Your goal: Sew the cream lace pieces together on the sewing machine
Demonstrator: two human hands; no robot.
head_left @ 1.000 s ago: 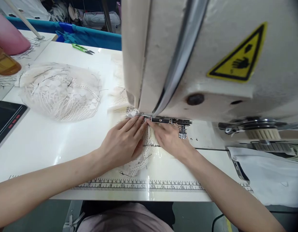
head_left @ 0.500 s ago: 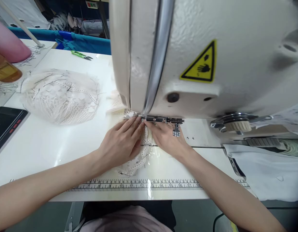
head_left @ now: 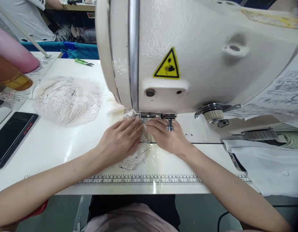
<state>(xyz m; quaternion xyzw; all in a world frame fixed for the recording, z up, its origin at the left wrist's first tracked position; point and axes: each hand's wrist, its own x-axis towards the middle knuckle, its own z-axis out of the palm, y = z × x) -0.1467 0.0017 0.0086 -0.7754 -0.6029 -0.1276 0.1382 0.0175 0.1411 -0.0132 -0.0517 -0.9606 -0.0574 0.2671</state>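
Note:
A strip of white lace fabric with a scalloped, dotted trim and loose dark threads runs under the sewing machine. My left hand rests over the lace, its fingers close together and bent down onto it, the thumb mostly hidden. On the other side of the trim is my right hand, fingers stretched towards the lace edge and slightly apart. The presser foot's metal attachment with a knurled screw covers part of the right fingers. The needle point cannot be made out.
A pile of white lace pieces lies left, with green thread snips behind it. A black phone, a pink thread cone and an amber container stand farther left. A printed ruler borders the front; white cloth is at right.
The camera view has shifted, so the machine head sits farther left. My right fingertips have drawn back slightly from the presser foot. My left hand remains on the lace.

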